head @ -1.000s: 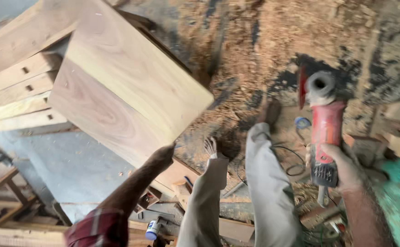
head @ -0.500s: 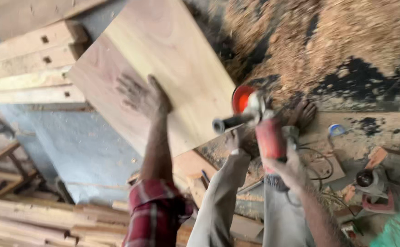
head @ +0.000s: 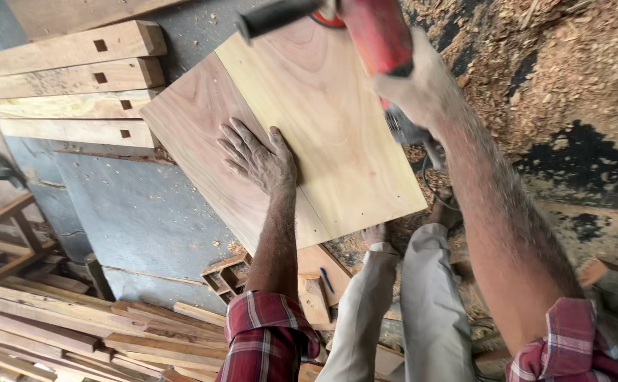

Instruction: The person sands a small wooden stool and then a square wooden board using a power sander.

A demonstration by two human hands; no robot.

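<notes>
Stacked timbers (head: 68,78): at the upper left of the frame, four pale lengths with square mortise holes are laid side by side, just beside the panel's left corner.

Loose battens (head: 76,332): a heap of thin strips is seen at the lower left, well apart from the work.

Wooden panel (head: 281,127): a broad glued board, darker on its left strip and paler on its right, is set at a slant across the upper middle of the frame.

Left hand (head: 256,157): it is spread flat, palm down and fingers splayed, on the darker strip near the panel's middle; nothing is gripped, the board is only pressed down.

Small offcuts (head: 228,274): short blocks and a hollow frame piece are seen below the panel's lower edge.

Angle grinder (head: 372,32): a red-bodied tool with a black side handle is held over the panel's upper edge at the top middle; whether its disc touches the wood cannot be told, since the head is cut off by the frame.

Right hand (head: 418,88): it is closed around the grinder's rear body.

Sawdust (head: 570,64): a thick drift is spread over the floor at the upper right.

Step in hand: the panel is judged to be steadied for surfacing, with the tool brought to its far edge.

Next move: firm downward pressure from the flat hand would be called for, and the disc kept well apart from the splayed fingers.
</notes>
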